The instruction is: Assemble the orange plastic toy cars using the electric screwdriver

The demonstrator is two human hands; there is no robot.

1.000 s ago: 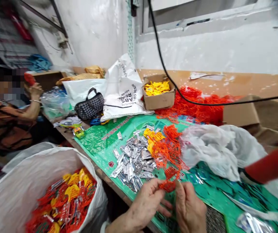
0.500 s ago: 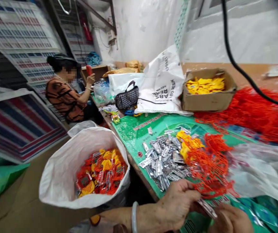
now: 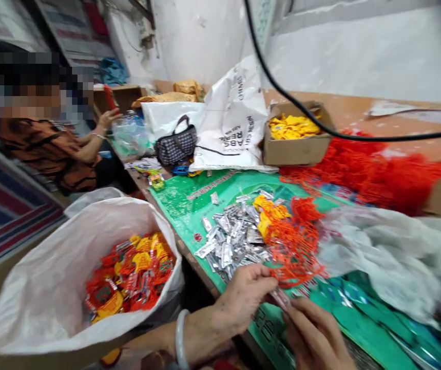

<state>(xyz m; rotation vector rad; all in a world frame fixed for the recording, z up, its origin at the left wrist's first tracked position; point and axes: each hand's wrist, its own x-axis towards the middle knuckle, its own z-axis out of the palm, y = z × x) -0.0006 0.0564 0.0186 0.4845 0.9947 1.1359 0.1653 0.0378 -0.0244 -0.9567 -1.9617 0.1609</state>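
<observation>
Between thumb and fingers, my left hand (image 3: 243,295) pinches one end of a small flat shiny packet (image 3: 281,298) over the table's front edge. The fingers of my right hand (image 3: 316,329) close on the packet's lower end; part of it is hidden there. Just beyond my hands lies a heap of small silver pieces (image 3: 228,246). Red plastic netting (image 3: 295,246) and several yellow pieces (image 3: 268,208) lie against its right side. To the left, a white sack (image 3: 16,308) stands open, holding red and yellow pieces (image 3: 133,272) mixed together.
A green printed sheet (image 3: 181,198) covers the table. A cardboard box (image 3: 297,151) of yellow pieces, a white resin bag (image 3: 228,118) and a checked bag (image 3: 176,146) stand behind. Clear plastic (image 3: 382,252) lies right. A black cable (image 3: 282,92) hangs across. A co-worker (image 3: 46,149) sits left.
The view has turned right, so most things appear further left. Both my hands keep hold of the packet. The co-worker still holds up a red object.
</observation>
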